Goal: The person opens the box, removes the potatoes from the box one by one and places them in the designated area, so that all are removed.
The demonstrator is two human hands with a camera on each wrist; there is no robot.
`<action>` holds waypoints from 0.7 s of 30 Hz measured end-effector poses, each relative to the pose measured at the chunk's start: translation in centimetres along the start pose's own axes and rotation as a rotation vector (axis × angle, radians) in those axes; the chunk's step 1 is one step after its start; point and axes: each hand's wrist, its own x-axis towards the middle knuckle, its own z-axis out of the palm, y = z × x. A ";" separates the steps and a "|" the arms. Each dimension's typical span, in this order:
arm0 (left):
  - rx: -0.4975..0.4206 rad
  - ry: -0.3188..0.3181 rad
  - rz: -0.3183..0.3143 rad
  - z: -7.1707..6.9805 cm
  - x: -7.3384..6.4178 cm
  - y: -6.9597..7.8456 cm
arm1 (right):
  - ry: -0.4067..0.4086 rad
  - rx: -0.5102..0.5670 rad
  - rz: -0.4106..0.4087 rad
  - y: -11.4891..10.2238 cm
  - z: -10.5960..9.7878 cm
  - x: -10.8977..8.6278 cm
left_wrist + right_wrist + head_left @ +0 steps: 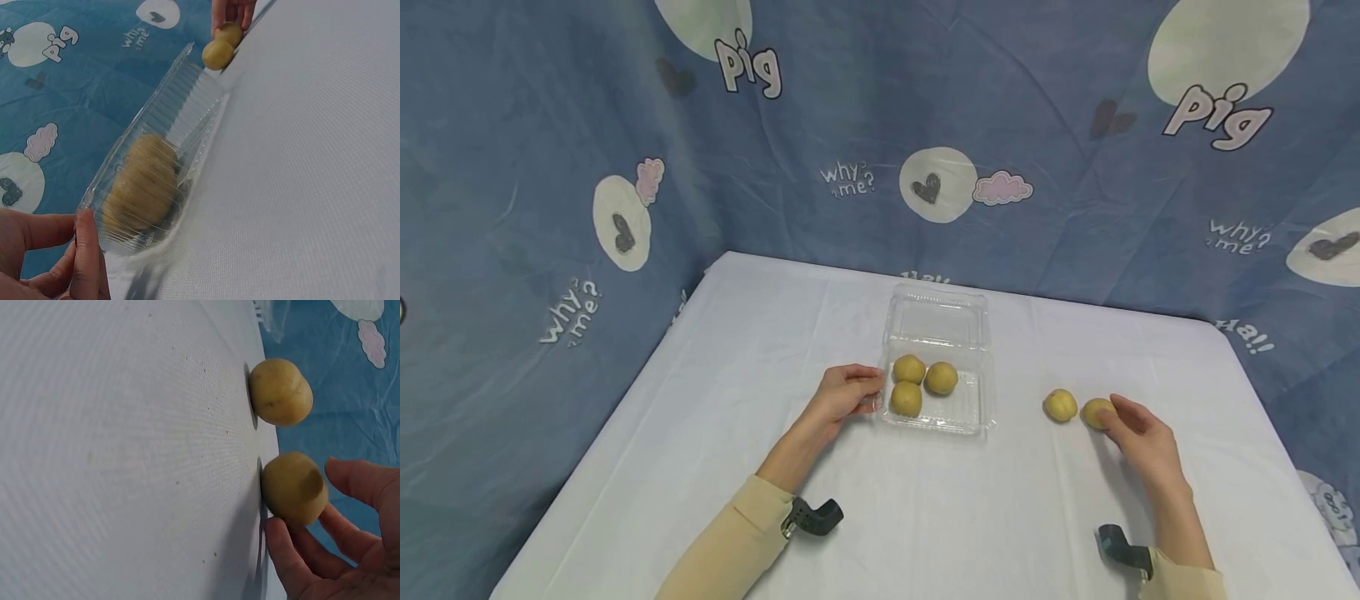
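Note:
A clear plastic clamshell box (970, 408) lies open on the table, its hinged lid folded back. Three yellow peaches (941, 378) sit in its left part. At the box's left wall, my left hand (848, 392) pinches the rim between thumb and fingers. Off to the right, my right hand (1142, 433) is spread about a yellow peach (290, 490) on the cloth. Its fingertips are against the peach's side, while a small gap shows between the thumb tip and the fruit. Another yellow peach (1061, 405) rests just left of that one.
A white cloth (1000, 517) covers the table. Behind it and on the left hangs a blue printed curtain (820, 108). The raised lid (936, 321) stretches from the box toward the table's back edge.

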 end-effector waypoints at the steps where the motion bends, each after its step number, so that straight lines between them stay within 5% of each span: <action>1: -0.001 0.000 0.003 0.1 -0.3 0.3 | 0.005 0.004 0.007 0.0 0.0 -0.1; 21: 0.006 0.015 0.003 0.2 -0.6 0.5 | 0.037 0.036 0.068 0.7 -0.4 -1.6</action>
